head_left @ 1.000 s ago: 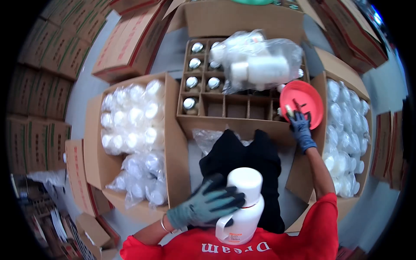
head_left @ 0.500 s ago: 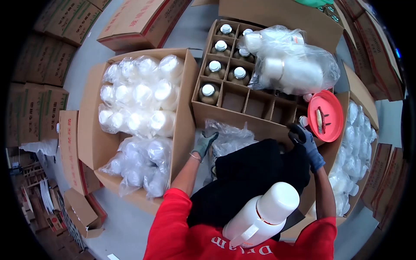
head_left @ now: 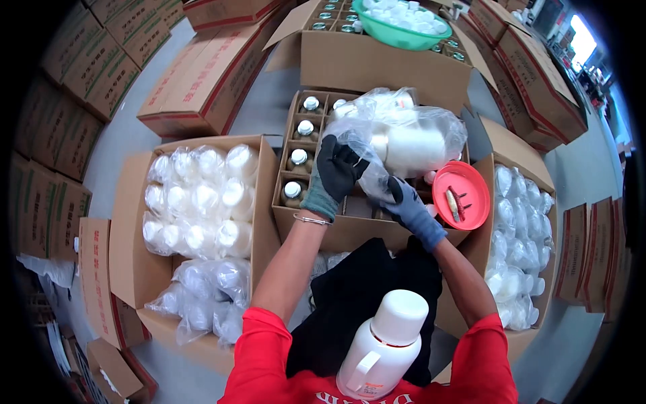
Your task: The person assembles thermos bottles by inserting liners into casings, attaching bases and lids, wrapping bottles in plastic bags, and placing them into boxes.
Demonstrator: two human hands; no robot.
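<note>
Over the near edge of the carton (head_left: 367,227), a narrow gap parts the left hand (head_left: 334,174), fingers half-curled, hold unclear, from the right hand (head_left: 414,213), fingers pinching the plastic bag (head_left: 407,141).

Stacked cartons (head_left: 94,57), a divided box (head_left: 360,229) and bagged flasks (head_left: 417,145) suggest a packing workshop.
</note>
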